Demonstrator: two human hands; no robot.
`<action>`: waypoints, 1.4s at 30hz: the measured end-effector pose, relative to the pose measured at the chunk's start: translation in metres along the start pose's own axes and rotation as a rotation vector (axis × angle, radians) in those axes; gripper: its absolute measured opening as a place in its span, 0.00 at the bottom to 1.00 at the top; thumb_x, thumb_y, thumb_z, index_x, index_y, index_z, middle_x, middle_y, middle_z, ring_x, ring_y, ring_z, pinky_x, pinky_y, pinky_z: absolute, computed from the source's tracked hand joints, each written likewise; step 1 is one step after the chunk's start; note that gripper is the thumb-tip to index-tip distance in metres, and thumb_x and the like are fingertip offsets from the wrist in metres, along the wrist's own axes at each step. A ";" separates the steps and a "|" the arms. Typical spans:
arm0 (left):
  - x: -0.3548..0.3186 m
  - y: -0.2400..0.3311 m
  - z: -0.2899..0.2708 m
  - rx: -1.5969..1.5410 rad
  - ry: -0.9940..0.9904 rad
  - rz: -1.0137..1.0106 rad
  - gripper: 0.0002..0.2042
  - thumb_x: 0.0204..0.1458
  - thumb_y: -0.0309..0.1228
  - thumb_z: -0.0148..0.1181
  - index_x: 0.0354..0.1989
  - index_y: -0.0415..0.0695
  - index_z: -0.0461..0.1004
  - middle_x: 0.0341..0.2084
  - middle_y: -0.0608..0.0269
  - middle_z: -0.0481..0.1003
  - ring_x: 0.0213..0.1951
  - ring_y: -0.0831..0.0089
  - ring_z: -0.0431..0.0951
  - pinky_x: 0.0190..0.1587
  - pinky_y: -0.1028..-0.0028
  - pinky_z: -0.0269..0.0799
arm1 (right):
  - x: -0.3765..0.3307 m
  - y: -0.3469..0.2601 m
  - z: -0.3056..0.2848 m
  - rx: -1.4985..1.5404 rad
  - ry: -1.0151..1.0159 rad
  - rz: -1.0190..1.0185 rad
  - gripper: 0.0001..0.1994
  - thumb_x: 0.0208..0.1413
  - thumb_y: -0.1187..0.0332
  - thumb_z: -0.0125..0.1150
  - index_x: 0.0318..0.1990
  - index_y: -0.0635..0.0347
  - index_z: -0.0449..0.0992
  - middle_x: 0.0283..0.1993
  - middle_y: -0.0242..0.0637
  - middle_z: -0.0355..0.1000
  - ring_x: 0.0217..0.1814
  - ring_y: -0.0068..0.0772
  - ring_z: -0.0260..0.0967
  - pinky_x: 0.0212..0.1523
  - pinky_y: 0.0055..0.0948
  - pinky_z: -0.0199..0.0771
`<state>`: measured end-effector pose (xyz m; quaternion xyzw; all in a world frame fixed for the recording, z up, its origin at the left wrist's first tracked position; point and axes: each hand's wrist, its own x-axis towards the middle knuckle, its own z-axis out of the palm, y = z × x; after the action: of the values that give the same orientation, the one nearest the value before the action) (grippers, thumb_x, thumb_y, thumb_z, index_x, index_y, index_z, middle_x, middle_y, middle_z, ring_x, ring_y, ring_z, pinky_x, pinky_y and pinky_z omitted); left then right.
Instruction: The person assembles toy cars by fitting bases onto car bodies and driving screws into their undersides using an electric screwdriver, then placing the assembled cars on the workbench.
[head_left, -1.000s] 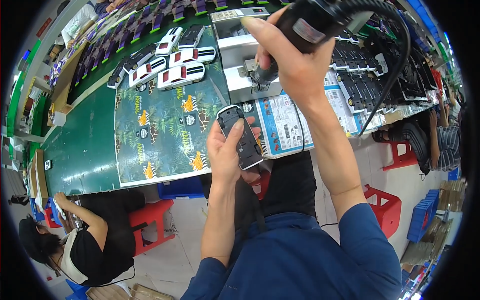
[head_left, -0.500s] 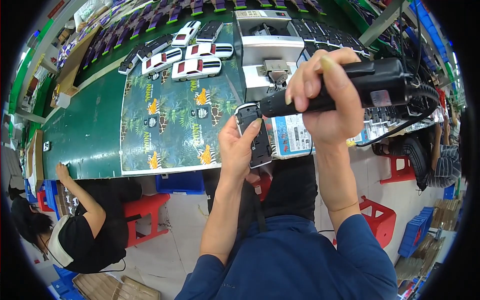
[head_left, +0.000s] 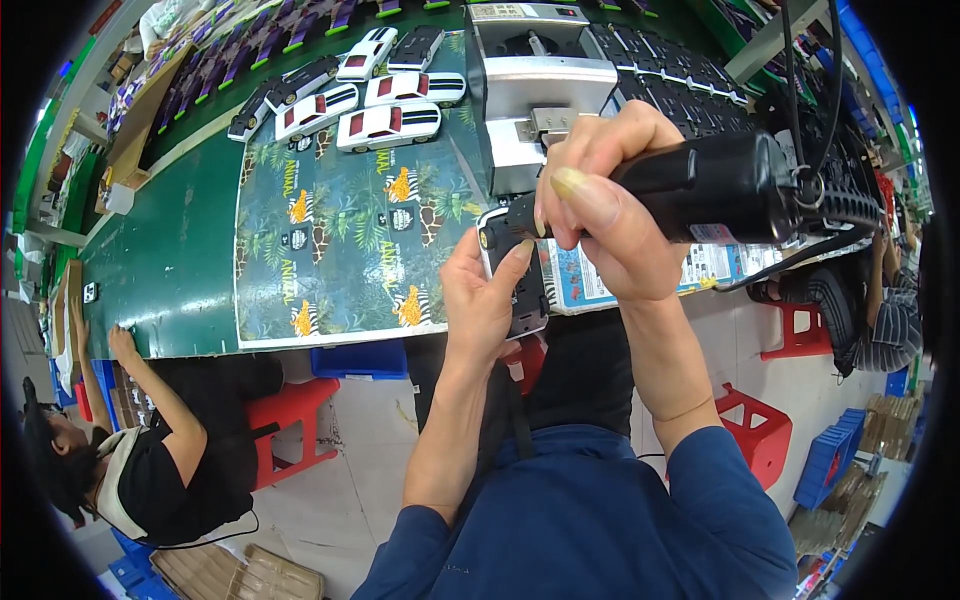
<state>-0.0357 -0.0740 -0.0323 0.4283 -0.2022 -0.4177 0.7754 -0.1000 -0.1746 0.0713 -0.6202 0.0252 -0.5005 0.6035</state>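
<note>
My left hand (head_left: pixel 477 296) grips a toy car (head_left: pixel 528 300), its black underside turned up and its white body edge showing at the far end. The thumb presses on the car's underside. My right hand (head_left: pixel 615 195) is wrapped round a black electric screwdriver (head_left: pixel 730 185), which lies nearly level and points left. Its front end is at the far part of the car's underside; the tip itself is hidden by the tool and fingers. A coiled black cord (head_left: pixel 850 205) runs from the tool's rear.
White toy cars (head_left: pixel 388 127) with black stripes, some upside down, lie on a printed sheet (head_left: pixel 340 240). A metal machine (head_left: pixel 550 85) stands beyond my hands. Rows of black car bases (head_left: pixel 680 75) fill the back right. A co-worker (head_left: pixel 150 470) sits at the left.
The screwdriver and my right hand have moved left and lower over the car, which has tilted slightly so a wheel shows. The co-worker's head has turned and a second arm appears.
</note>
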 end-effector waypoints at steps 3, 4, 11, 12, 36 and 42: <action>0.001 0.002 0.000 -0.003 0.000 -0.024 0.10 0.57 0.25 0.61 0.46 0.37 0.73 0.33 0.62 0.79 0.33 0.81 0.77 0.38 0.79 0.74 | 0.000 0.000 -0.003 0.023 -0.055 0.039 0.11 0.46 0.75 0.70 0.27 0.59 0.68 0.21 0.30 0.68 0.20 0.14 0.61 0.22 0.17 0.59; 0.000 0.002 0.000 0.004 0.004 -0.015 0.10 0.57 0.25 0.61 0.45 0.37 0.73 0.33 0.62 0.79 0.33 0.81 0.77 0.37 0.79 0.74 | 0.000 0.000 -0.005 -0.008 -0.135 0.017 0.10 0.49 0.74 0.64 0.29 0.59 0.65 0.22 0.33 0.66 0.18 0.18 0.60 0.23 0.21 0.63; -0.001 0.000 -0.001 0.029 0.010 -0.027 0.10 0.56 0.26 0.62 0.45 0.37 0.73 0.32 0.64 0.78 0.32 0.82 0.76 0.36 0.79 0.74 | -0.007 0.003 -0.013 0.006 -0.185 -0.083 0.06 0.54 0.74 0.54 0.32 0.60 0.62 0.23 0.36 0.64 0.17 0.23 0.60 0.25 0.27 0.68; -0.001 -0.001 -0.002 0.029 0.012 -0.025 0.10 0.56 0.26 0.62 0.45 0.37 0.73 0.32 0.64 0.78 0.32 0.82 0.76 0.36 0.79 0.74 | -0.008 0.002 -0.013 0.044 -0.167 -0.091 0.05 0.55 0.73 0.53 0.32 0.60 0.62 0.23 0.36 0.64 0.17 0.23 0.60 0.25 0.27 0.69; 0.002 0.004 -0.021 -0.348 -0.019 -0.147 0.35 0.45 0.09 0.53 0.64 0.49 0.57 0.54 0.46 0.70 0.51 0.56 0.77 0.46 0.54 0.81 | 0.037 -0.002 -0.034 -0.118 0.123 -0.197 0.08 0.51 0.74 0.69 0.25 0.62 0.74 0.17 0.29 0.70 0.16 0.17 0.67 0.19 0.17 0.66; 0.004 0.002 -0.021 -0.378 0.050 -0.129 0.34 0.44 0.08 0.52 0.62 0.47 0.60 0.50 0.48 0.72 0.45 0.61 0.78 0.48 0.52 0.79 | 0.057 0.002 -0.017 -0.296 0.001 -0.105 0.12 0.49 0.68 0.71 0.19 0.61 0.75 0.14 0.25 0.67 0.15 0.13 0.63 0.18 0.18 0.62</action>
<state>-0.0185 -0.0661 -0.0422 0.2973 -0.0731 -0.4863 0.8184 -0.0815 -0.2236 0.0992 -0.7027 0.0665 -0.5225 0.4783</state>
